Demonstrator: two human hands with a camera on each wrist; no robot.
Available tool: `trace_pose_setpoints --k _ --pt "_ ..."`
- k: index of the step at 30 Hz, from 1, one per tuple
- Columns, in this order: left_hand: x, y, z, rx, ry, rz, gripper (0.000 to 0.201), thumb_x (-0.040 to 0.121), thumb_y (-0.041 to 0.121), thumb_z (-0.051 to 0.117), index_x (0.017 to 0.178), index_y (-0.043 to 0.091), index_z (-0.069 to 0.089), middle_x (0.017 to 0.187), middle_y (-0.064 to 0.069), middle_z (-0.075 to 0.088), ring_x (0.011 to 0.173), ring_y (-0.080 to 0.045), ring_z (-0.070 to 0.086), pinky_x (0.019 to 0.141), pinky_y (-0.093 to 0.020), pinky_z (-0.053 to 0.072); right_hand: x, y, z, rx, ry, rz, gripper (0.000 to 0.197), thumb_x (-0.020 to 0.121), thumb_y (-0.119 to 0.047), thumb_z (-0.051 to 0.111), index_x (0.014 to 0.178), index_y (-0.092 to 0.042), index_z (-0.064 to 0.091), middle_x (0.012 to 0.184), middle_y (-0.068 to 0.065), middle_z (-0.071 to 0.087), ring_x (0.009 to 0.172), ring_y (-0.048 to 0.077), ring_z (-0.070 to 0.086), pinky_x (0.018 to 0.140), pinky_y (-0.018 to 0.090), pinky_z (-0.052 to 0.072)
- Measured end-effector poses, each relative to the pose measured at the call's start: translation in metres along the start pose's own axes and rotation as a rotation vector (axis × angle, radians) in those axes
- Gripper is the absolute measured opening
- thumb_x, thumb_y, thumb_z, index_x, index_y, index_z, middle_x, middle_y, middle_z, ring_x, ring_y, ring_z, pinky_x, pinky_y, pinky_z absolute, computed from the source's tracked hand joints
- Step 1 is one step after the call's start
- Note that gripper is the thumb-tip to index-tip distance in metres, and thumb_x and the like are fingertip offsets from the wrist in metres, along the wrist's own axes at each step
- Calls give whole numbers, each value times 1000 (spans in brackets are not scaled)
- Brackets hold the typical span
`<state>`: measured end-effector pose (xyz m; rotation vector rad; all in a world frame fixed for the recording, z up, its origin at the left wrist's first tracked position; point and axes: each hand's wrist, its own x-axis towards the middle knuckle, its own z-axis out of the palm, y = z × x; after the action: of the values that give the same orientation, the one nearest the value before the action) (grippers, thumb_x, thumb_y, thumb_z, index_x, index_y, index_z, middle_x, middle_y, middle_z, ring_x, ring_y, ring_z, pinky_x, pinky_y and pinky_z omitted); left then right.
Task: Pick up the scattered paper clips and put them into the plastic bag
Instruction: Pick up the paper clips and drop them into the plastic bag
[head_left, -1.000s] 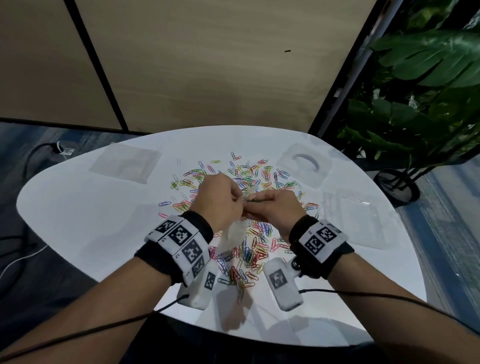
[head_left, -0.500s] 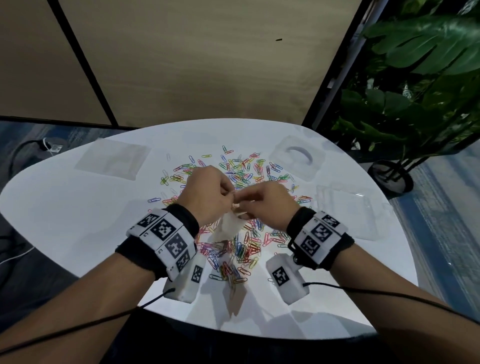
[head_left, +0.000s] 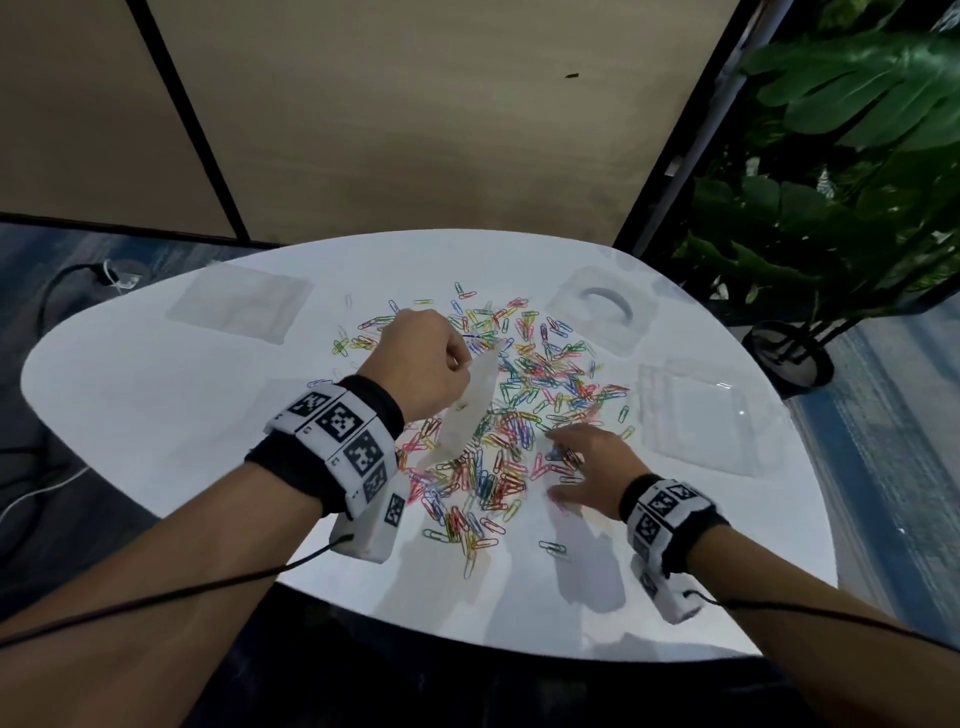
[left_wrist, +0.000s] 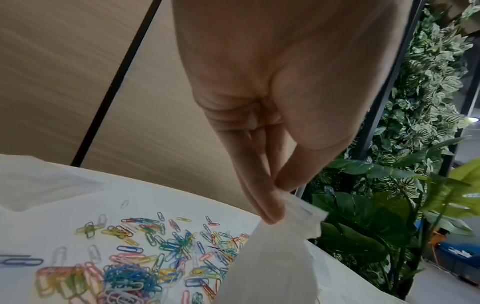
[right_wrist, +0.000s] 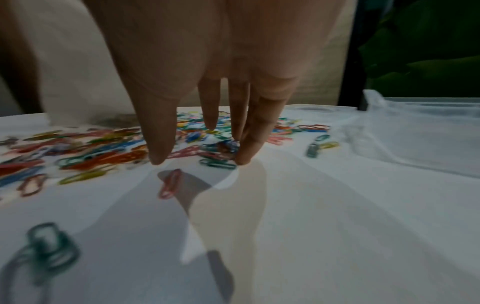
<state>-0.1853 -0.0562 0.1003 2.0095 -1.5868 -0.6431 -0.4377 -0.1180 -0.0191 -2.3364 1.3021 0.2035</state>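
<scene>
Many coloured paper clips (head_left: 519, 395) lie scattered in a heap in the middle of the white table (head_left: 156, 415). My left hand (head_left: 426, 358) pinches the top edge of a small clear plastic bag (head_left: 470, 410), which hangs down over the heap; in the left wrist view the left hand (left_wrist: 278, 197) shows thumb and fingers pressed on the bag (left_wrist: 272, 257). My right hand (head_left: 582, 462) is low at the heap's near right side. In the right wrist view the right hand (right_wrist: 202, 158) has straight, spread fingers whose tips touch the table among the paper clips (right_wrist: 221, 148).
A flat clear bag (head_left: 241, 306) lies at the far left of the table. A clear pack with a white ring (head_left: 602, 312) and another clear plastic pack (head_left: 696, 421) lie on the right. A potted plant (head_left: 831, 182) stands beyond the right edge, and a beige wall behind.
My right hand has let go of the bag's mouth and dropped to the clips at the near right. The left hand keeps hold of the bag.
</scene>
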Motion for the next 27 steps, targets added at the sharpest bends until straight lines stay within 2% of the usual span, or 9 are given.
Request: trace_pose_setpoints --k 5,8,13,16,19,22,24,25,27 --pt "1 -1 2 38 -31 -6 17 87 10 65 93 8 81 85 -7 77 77 -18 71 84 -32 60 3 -36 18 -143 -52 -90 64 78 -51 72 135 -32 50 134 7 48 120 27 49 101 40 47" --pt "2 -3 1 51 -36 -2 16 87 12 66 93 9 81 86 -6 77 79 -18 71 79 -31 60 10 -48 22 -143 36 -113 26 90 -31 63 113 -20 68 114 8 58 99 26 59 87 37 53" --pt "2 -6 -4 62 -42 -16 16 86 11 66 91 11 81 85 -4 76 80 -18 71 77 -30 59 19 -44 17 -101 57 -42 19 94 -20 59 98 -12 76 91 7 69 80 22 64 77 31 55" --pt "1 -5 -5 62 -48 -15 17 86 11 65 91 11 81 86 -4 77 83 -17 70 84 -32 59 22 -31 -3 164 97 143 11 87 -17 69 87 -13 79 79 4 75 69 15 69 75 24 56" --pt "1 -2 -4 62 -54 -3 18 86 10 64 91 10 81 83 -4 76 81 -18 71 87 -33 59 27 -20 -33 541 173 308 1 78 -16 79 78 -15 79 74 3 76 74 19 74 78 32 61" --pt "3 -3 0 51 -54 -7 20 89 6 61 94 8 81 86 -6 76 80 -19 68 92 -37 58 24 -38 -67 1026 250 281 11 78 -6 78 86 0 76 89 18 74 81 30 73 80 34 61" --pt "5 -3 3 26 -62 -22 19 92 7 60 94 7 79 79 -6 75 71 -18 66 98 -38 55 18 -58 -84 1298 236 196 14 82 0 72 93 8 71 95 22 70 80 23 70 77 27 61" --pt "5 -3 5 5 -66 -26 18 93 8 59 94 7 77 78 -8 75 66 -18 68 96 -35 54 15 -69 -90 1379 221 169 14 84 0 70 95 8 70 96 20 70 79 20 70 76 24 60" --pt "4 -3 6 -30 -76 -32 16 96 9 59 99 7 74 83 -13 76 65 -23 73 73 -26 56 12 -87 -95 1498 186 145 14 86 0 67 98 7 69 98 15 71 77 16 71 75 22 60"
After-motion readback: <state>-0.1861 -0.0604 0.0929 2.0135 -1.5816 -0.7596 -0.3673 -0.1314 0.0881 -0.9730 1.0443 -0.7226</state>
